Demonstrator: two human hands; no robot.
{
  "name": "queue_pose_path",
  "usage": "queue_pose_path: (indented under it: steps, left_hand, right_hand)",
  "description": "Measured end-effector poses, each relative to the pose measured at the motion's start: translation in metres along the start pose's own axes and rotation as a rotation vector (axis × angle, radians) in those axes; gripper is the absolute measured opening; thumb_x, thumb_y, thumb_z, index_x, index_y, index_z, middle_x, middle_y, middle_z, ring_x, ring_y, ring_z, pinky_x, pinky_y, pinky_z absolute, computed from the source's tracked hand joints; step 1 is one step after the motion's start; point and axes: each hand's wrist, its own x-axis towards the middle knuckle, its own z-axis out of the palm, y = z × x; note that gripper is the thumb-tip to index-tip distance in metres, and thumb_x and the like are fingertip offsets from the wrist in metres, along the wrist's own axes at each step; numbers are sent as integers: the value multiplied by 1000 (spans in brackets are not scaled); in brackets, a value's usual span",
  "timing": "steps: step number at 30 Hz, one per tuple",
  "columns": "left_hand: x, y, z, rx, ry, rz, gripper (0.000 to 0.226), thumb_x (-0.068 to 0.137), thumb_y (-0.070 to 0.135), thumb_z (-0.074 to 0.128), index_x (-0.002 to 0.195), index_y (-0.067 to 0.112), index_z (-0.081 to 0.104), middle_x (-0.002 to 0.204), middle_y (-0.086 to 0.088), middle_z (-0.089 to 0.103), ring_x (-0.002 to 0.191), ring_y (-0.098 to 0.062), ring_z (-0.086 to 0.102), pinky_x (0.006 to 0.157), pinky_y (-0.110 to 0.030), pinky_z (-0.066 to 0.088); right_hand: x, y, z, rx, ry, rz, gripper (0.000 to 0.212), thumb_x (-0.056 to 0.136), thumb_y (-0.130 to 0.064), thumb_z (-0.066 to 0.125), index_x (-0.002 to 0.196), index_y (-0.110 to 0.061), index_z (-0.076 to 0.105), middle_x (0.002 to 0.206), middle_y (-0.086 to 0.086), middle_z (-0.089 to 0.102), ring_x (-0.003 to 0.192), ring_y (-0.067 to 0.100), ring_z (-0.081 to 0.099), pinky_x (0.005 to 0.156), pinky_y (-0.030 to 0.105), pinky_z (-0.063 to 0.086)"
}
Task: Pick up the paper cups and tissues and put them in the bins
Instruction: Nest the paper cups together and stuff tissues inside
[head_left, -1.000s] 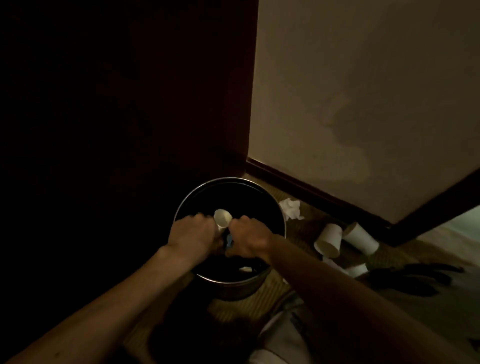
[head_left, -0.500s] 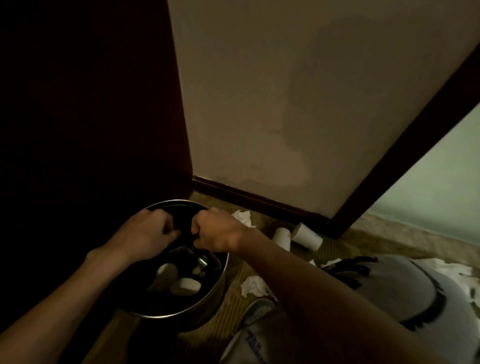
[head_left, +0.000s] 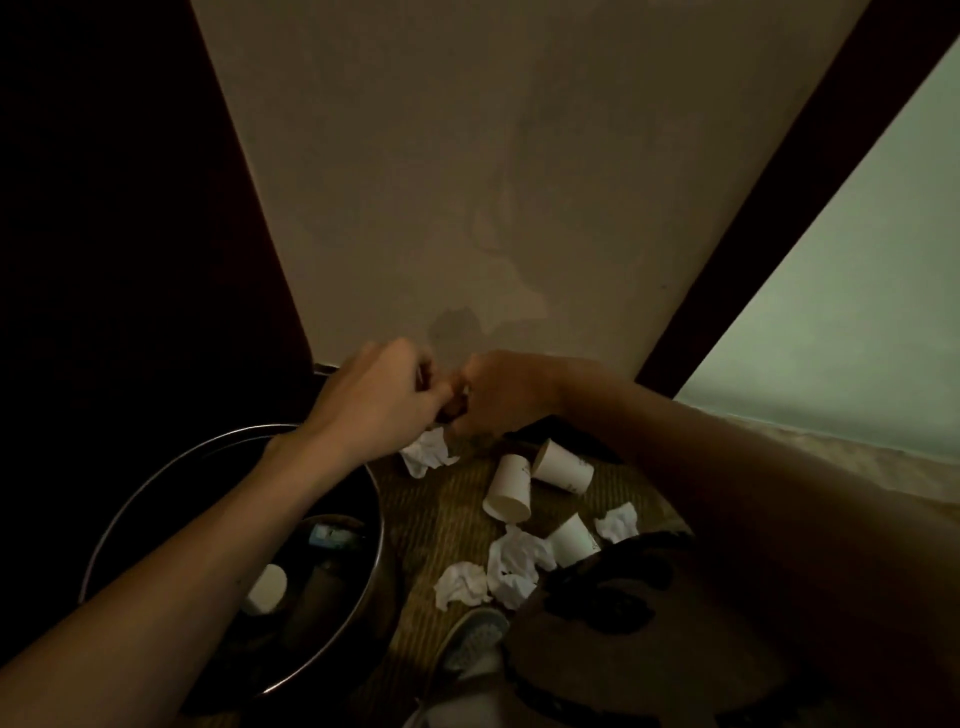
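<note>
Paper cups (head_left: 508, 491) and tissues (head_left: 511, 566) are lying lower centre; left hand (head_left: 374, 400) and right hand (head_left: 506, 397) are hovering, fingers curled, on what I cannot tell. Gathering the nearest tissue (head_left: 427, 451) whole is looking wisest.

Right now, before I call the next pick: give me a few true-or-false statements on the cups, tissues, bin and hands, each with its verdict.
1. Three cups lie on the floor to the right of the bin. True.
2. The bin is empty. False: at least one cup lies inside it, along with other dark items I cannot identify.
3. All the tissues are in the bin. False: several tissues lie on the floor among the cups.
4. The left hand and right hand are close together, fingers curled. True. Whether they hold anything cannot be seen.
</note>
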Motion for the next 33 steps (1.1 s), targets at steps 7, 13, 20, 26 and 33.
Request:
queue_pose_path:
  steps: [7,13,20,26,33]
  left_hand:
    - [47,15,79,-90,-213,-122,30,96,38,58,79,14,67,77,-7,66,77,-25,64,55,-30,41]
    - [63,4,164,-87,-303,-287,22,92,34,61,100,14,69,103,-8,67,90,-22,63,70,-31,45]
    - [44,-10,245,-245,-237,-494,40,97,36,56,131,14,53,134,-13,55,123,-32,52,96,-39,45]
    - [45,-23,284,-452,-159,-563,53,99,35,55,144,13,39,143,-13,47,130,-30,46,104,-39,40]
    - [44,-37,306,-543,-97,-602,56,94,34,63,142,14,40,135,-8,53,121,-26,53,87,-27,42]
  right_hand:
    - [-3,65,-4,86,2,184,36,90,-29,69,123,-16,62,107,10,68,86,19,65,67,26,56]
    - [2,159,40,368,190,353,31,92,-26,67,118,-11,63,95,7,68,75,16,66,56,22,54]
    - [29,204,123,513,128,445,27,97,-24,59,120,-11,63,104,11,67,74,18,67,54,19,54]
    - [60,204,162,550,154,386,31,99,-21,53,125,-8,62,122,11,63,108,27,62,94,38,51]
    - [82,207,197,854,348,437,37,96,-35,59,122,-9,58,102,10,69,93,27,67,89,41,54]
